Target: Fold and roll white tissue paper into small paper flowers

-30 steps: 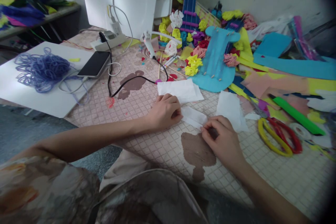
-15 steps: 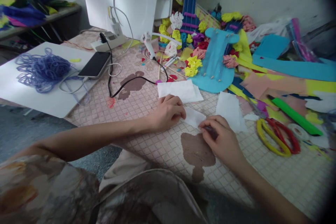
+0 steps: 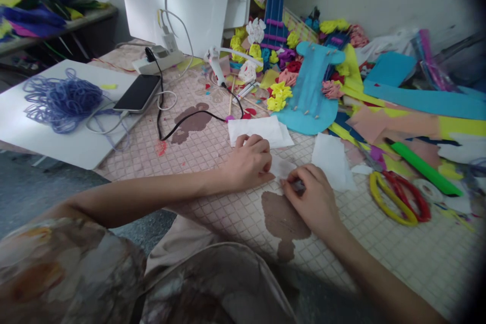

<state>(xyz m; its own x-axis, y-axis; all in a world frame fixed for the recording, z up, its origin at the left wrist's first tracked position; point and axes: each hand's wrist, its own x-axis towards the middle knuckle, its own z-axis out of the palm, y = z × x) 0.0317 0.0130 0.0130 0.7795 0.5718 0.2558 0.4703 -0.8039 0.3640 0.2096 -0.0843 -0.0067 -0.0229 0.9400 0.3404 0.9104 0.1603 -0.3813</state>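
A small strip of white tissue paper (image 3: 283,167) lies on the checked pink tablecloth (image 3: 212,152) between my two hands. My left hand (image 3: 248,164) is curled, its fingertips pressed on the strip's left end. My right hand (image 3: 313,200) pinches the strip's right end with fingers closed. The two hands nearly touch, and most of the strip is hidden under them.
Two more white tissue sheets (image 3: 261,130) (image 3: 332,159) lie just beyond my hands. Yellow and red scissors (image 3: 398,196) and a green marker (image 3: 423,166) sit to the right. Paper flowers (image 3: 280,93), a blue foam guitar shape (image 3: 313,91), a glue gun (image 3: 215,63), a phone (image 3: 137,92) and purple string (image 3: 63,98) lie around.
My hands have drawn closer together along the tissue strip, so less of it shows between them. The right hand slid left and the left hand shifted slightly right.
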